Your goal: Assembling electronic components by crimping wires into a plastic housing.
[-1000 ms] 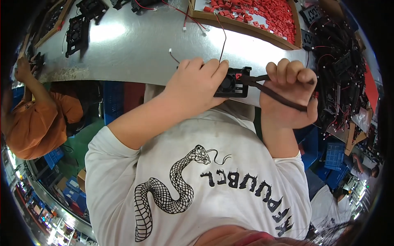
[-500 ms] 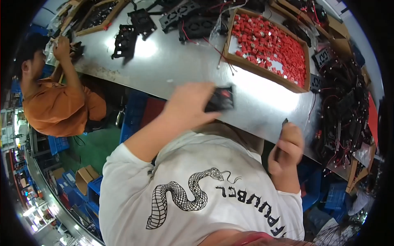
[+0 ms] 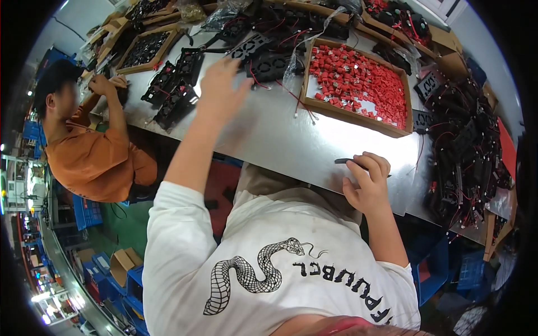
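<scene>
One head view looks steeply down from above the person's chest, facing forward over the surface [image 3: 291,140], close to both hands.

Clear plastic bags [image 3: 221,14] at bench far edge, crumpled, one more [image 3: 300,53] draped over left rim of wooden tray. Brown cardboard boxes [image 3: 124,263] on floor, lower left, flaps open, beside blue plastic crates [image 3: 84,210]. More blue crates [image 3: 471,271] lower right. No legible labels, signs, screens.

Two hands [image 3: 221,89], one tray of red parts [image 3: 358,84], two people [image 3: 89,151].
</scene>
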`<state>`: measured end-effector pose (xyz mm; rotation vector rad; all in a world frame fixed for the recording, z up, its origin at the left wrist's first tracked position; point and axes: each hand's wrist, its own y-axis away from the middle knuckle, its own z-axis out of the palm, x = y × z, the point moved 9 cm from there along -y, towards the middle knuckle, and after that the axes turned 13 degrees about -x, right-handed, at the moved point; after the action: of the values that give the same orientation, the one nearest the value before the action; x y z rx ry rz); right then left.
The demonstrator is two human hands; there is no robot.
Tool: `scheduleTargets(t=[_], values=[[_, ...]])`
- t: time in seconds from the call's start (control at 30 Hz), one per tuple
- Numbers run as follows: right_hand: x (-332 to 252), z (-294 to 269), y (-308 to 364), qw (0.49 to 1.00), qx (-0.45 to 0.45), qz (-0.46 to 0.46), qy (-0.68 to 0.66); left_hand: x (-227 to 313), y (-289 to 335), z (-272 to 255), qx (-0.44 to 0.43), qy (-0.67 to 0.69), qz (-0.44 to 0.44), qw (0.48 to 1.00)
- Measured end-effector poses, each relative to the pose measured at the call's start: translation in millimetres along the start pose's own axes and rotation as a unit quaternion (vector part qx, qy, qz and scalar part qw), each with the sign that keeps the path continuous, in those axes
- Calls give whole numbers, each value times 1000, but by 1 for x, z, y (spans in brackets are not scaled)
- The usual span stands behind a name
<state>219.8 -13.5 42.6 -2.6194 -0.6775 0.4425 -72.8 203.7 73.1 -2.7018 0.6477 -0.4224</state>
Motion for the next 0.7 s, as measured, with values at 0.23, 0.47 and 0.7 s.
scheduleTargets(t=[0.23,0.47,0.7], values=[[-2,-22,16,998,1,-6,-66,0,-29,73,-166,-17,-34,985],[55,-54,67,984,60,119,-120,1,41,29,-157,27,-12,987],[127,-45,-40,972,2,137,-193,46,66,-5,-163,209,-53,963]])
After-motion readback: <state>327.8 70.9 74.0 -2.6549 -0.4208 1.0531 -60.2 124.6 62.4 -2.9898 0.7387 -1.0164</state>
